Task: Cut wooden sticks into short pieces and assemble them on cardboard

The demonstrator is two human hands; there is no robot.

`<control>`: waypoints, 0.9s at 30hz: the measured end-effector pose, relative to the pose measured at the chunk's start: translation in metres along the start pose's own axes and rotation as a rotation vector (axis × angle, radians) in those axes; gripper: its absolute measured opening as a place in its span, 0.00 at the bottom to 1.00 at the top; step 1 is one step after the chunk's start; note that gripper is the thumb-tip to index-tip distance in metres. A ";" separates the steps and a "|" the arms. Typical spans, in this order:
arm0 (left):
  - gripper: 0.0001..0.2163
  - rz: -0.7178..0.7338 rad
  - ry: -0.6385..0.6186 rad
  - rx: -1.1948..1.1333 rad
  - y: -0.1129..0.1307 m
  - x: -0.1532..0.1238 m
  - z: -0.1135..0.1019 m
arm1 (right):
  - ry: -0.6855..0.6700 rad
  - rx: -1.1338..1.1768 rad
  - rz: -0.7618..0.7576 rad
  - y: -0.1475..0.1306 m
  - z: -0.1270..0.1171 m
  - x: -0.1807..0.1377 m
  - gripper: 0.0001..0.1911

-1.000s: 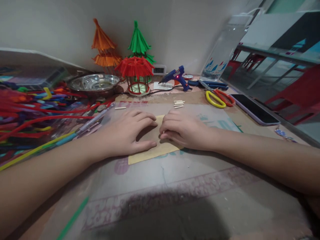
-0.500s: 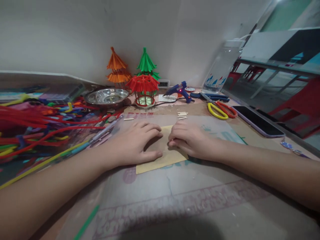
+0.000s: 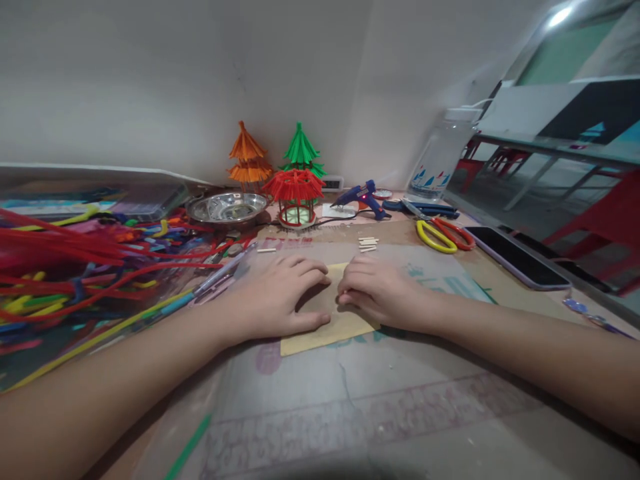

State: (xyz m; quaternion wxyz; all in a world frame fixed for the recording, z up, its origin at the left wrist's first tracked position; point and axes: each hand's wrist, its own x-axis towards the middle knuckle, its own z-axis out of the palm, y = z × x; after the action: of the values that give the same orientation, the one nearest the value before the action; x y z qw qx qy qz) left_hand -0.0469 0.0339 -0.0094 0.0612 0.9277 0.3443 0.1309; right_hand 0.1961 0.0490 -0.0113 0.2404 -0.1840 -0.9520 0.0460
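Observation:
A small tan rectangular sheet [image 3: 320, 335] lies flat on the plastic-covered table. My left hand [image 3: 283, 293] rests on its left part, fingers and thumb spread apart. On the right part of the sheet sits my right hand [image 3: 375, 290], its fingers curled together; whatever may be in them is hidden. Just beyond the right hand lie several short pale sticks [image 3: 368, 244], and a single pale stick [image 3: 267, 251] lies beyond the left hand.
Tangled pipe cleaners [image 3: 100, 267] fill the left side. At the back stand a metal bowl [image 3: 227, 208], a red-roofed model [image 3: 296, 193], orange and green models and a blue glue gun [image 3: 364, 199]. Scissors [image 3: 440, 235], a phone [image 3: 517, 257] and a bottle [image 3: 443, 157] are on the right.
The camera view has tilted up slightly, so everything sits a little lower and further right. Both hands keep the same pose on the sheet.

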 end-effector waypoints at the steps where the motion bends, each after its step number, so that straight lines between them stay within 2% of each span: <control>1: 0.23 0.001 0.003 -0.004 0.000 0.000 0.000 | -0.009 0.007 0.011 0.000 0.000 -0.001 0.10; 13: 0.23 0.009 -0.004 0.020 -0.001 0.001 0.001 | -0.030 0.066 0.039 0.009 -0.002 0.001 0.10; 16: 0.23 0.007 -0.013 0.031 -0.002 0.001 0.001 | -0.009 0.028 0.007 0.010 0.000 0.002 0.10; 27: 0.25 0.009 -0.038 0.077 -0.004 0.001 0.001 | -0.006 0.006 0.051 0.010 0.000 0.001 0.11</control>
State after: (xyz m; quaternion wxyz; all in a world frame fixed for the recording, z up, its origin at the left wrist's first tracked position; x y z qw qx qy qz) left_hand -0.0483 0.0377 -0.0109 0.0315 0.9332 0.3437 0.1001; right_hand 0.1983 0.0585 -0.0126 0.2370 -0.2074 -0.9475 0.0556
